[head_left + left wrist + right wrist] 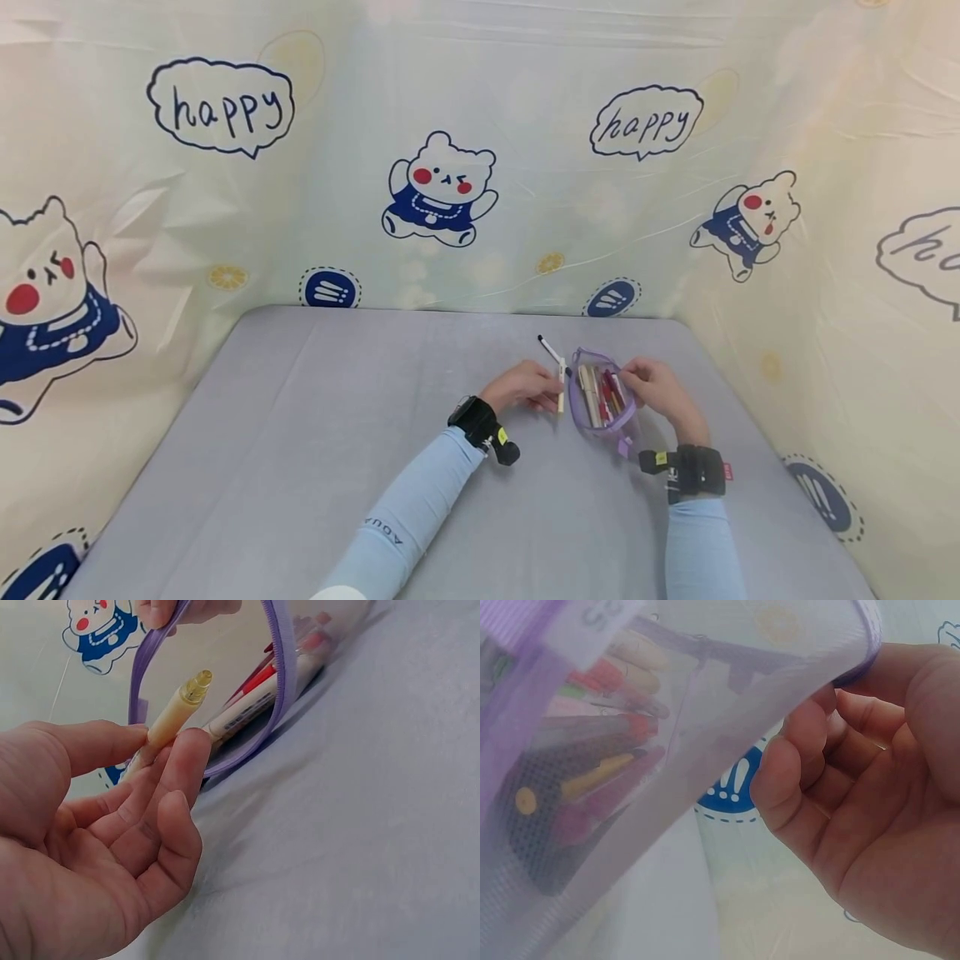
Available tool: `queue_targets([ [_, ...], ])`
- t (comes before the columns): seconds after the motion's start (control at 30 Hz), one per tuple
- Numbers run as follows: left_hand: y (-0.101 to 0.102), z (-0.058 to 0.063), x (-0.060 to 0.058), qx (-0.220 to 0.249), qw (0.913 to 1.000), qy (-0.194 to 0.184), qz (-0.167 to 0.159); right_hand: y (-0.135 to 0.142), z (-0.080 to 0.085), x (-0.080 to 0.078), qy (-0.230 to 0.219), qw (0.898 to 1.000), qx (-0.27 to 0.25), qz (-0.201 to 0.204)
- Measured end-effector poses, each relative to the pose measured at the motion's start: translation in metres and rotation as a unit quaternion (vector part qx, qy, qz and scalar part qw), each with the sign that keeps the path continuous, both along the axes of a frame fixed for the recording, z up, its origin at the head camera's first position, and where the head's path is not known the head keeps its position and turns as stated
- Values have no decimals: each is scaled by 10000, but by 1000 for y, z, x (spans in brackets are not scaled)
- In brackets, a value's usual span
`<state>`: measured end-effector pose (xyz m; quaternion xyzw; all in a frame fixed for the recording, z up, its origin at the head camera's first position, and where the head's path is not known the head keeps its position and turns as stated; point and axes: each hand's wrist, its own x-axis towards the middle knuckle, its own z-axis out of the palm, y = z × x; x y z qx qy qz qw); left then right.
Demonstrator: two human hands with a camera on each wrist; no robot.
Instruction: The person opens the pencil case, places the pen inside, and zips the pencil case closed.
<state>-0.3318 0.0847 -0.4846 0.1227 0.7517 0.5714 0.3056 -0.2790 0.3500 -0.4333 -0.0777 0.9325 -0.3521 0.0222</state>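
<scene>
My left hand (523,385) pinches a cream pen (169,724) between thumb and fingers, with its yellowish end pointing up in the left wrist view. Just left of the pencil case (572,404), a pouch with translucent mesh walls and a purple zip edge, is where that pen is held. The case gapes open, and several pens (606,396) in red, cream and other colours lie inside. On its far right side, my right hand (654,387) pinches the zip rim (859,671) between thumb and fingers.
A white pen with a black end (550,347) lies behind the left hand, near the case's back left corner. The grey tabletop (337,433) runs back to a printed curtain (525,100) with bears and speech bubbles.
</scene>
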Motion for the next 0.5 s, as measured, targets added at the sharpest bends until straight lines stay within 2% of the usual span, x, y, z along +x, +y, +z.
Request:
queue_targets([
  [0.1, 3, -1, 0, -106, 9997, 162, -152, 1, 0, 1, -73, 10000, 51, -40],
  [0.23, 12, 1, 1, -150, 9994, 236, -193, 0, 0, 1, -135, 9998, 80, -74],
  [0.5, 36, 2, -1, -139, 9995, 278, -74, 0, 2, 1, -195, 9997, 87, -119],
])
